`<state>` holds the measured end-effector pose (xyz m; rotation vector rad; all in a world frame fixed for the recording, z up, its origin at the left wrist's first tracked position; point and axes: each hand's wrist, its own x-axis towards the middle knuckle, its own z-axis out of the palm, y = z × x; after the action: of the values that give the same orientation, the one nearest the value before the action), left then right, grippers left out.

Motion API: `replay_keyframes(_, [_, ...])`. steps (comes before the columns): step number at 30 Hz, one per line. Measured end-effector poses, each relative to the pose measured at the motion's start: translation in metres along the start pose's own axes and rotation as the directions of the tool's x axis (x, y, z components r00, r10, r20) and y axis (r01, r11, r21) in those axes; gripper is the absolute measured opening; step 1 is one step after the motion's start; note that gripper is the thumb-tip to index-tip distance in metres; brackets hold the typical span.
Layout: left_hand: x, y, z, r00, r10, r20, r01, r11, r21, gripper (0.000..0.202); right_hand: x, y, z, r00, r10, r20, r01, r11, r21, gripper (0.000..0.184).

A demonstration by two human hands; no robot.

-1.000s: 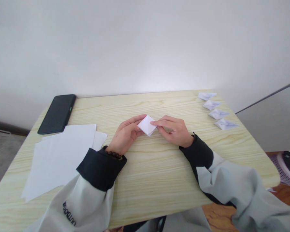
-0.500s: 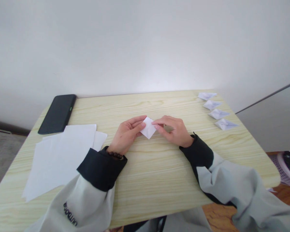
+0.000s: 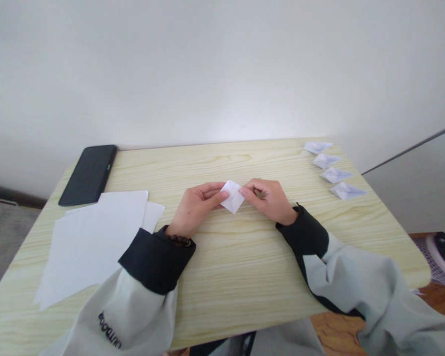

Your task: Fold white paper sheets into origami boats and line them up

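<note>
Over the middle of the table [image 3: 222, 267], a small white folded paper [image 3: 233, 199] was held diamond-wise, w/ faint creases visible. Its L corner was clamped betw. thumb and fingers of the L hand [image 3: 197, 206]; its R corner was pinched by the R hand [image 3: 266, 199]. Vs. prev. frame, the paper had been shifted slightly R and the R index curled back. "OUTDOOR" was printed on the L sleeve [image 3: 141, 309].

The folded paper [image 3: 234, 200] hid part of your left grip [image 3: 195, 207], your left sleeve [image 3: 144, 291] covered part of the white sheets [image 3: 96, 242], and the view's right edge chopped the lilac basket [image 3: 435, 258] and right sleeve [image 3: 371, 282]!
</note>
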<state>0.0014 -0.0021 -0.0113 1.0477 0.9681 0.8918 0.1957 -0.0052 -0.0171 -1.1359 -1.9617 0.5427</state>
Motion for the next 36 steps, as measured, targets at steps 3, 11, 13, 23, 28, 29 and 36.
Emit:
replay_keyframes(3, [-0.0007, 0.0008, -0.0010, 1.000, -0.003, 0.010, 0.003, 1.000, -0.017, 0.043, -0.0002, 0.0005, -0.0006, 1.000, 0.002, 0.001, -0.002, 1.000, 0.024, 0.027])
replay_keyframes(11, [-0.0033, 0.0064, -0.0029, 0.995, -0.054, 0.083, 0.050, 0.997, 0.053, 0.036, -0.0018, 0.0026, -0.0064, 0.998, 0.021, -0.056, -0.018, 0.999, 0.049, 0.028])
replay_keyframes(13, [-0.0031, 0.0059, -0.0037, 0.994, -0.056, 0.093, 0.051, 0.997, 0.056, 0.035, -0.0018, 0.0028, -0.0069, 0.998, 0.016, -0.053, -0.014, 0.998, 0.055, 0.028])
replay_keyframes(23, [-0.0049, 0.0080, -0.0039, 0.993, -0.031, 0.113, 0.020, 0.995, 0.099, 0.037, -0.0017, 0.0060, -0.0069, 0.995, 0.062, -0.078, -0.055, 0.994, 0.094, 0.029])
replay_keyframes(28, [-0.0061, 0.0100, -0.0048, 0.987, -0.027, 0.157, 0.007, 0.992, 0.129, 0.039, -0.0015, 0.0087, -0.0070, 0.990, 0.072, -0.118, -0.060, 0.993, 0.105, 0.029])
replay_keyframes(29, [-0.0062, 0.0099, -0.0044, 0.989, -0.027, 0.144, 0.010, 0.993, 0.118, 0.037, -0.0015, 0.0088, -0.0070, 0.991, 0.067, -0.117, -0.055, 0.993, 0.104, 0.029])
replay_keyframes(36, [-0.0059, 0.0073, -0.0013, 0.997, -0.003, 0.073, -0.004, 0.994, 0.108, 0.034, -0.0014, 0.0079, -0.0072, 0.993, 0.052, -0.102, -0.043, 0.994, 0.097, 0.029])
